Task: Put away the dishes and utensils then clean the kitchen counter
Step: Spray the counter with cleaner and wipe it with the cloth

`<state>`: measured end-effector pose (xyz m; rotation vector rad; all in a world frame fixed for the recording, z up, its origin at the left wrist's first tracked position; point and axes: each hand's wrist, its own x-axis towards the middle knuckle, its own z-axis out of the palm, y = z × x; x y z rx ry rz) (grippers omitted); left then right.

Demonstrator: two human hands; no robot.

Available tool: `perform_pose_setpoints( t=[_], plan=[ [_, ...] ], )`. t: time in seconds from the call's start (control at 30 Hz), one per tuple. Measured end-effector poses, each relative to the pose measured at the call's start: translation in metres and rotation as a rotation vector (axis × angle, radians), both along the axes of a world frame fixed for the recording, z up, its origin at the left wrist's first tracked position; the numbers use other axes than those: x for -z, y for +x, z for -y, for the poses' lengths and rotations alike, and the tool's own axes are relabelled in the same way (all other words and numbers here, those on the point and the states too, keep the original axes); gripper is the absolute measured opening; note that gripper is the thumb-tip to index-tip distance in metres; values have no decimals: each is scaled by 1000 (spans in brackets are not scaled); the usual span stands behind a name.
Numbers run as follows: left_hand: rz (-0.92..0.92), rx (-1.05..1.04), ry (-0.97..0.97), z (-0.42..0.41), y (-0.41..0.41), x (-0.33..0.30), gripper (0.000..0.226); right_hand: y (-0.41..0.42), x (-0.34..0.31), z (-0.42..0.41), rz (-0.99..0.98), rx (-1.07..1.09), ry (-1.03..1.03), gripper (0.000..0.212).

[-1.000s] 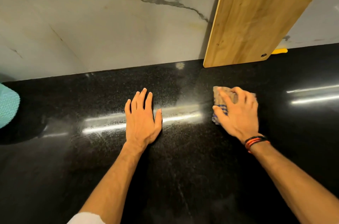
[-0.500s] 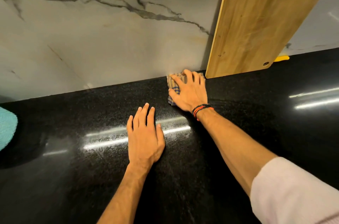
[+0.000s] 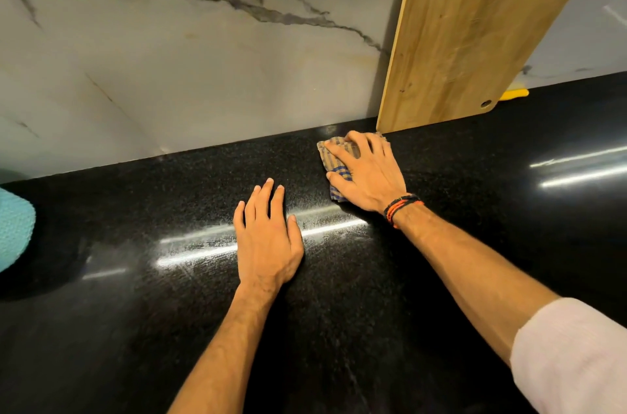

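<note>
My right hand presses a striped brown and blue cloth flat on the black speckled counter. The cloth lies at the back of the counter, just in front of the wooden cutting board's lower left corner. Fingers lie spread over the cloth, and most of it is hidden under the palm. My left hand rests flat on the counter, fingers straight, a little nearer and to the left. It holds nothing.
The cutting board leans against the white marble backsplash. A yellow item pokes out behind the board's right corner. A teal textured thing sits at the left edge. Streaky light reflections show on the counter.
My right hand slid the cloth from the open counter back to the wall, then slightly right to the board's corner. My left hand stayed planted.
</note>
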<state>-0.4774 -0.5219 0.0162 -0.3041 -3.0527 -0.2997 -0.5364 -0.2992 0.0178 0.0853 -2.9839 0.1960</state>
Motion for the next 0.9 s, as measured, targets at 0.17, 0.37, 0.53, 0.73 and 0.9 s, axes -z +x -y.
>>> perform_pose_setpoints(
  t=[0.17,0.37,0.53,0.73,0.9],
  plan=[
    [-7,1,0,-1,1,-2,60,29,-1,4,6,39,6,60],
    [-1,10,-9,0,1,0,61,57,2,8,-31,66,13,60],
    [-23,25,0,1,4,4,62,25,0,1,-4,104,-2,60],
    [-35,21,13,0,4,8,60,45,1,1,14,90,11,58],
    [20,-43,31,-7,24,3,53,126,-2,0,41,58,3,59]
  ],
)
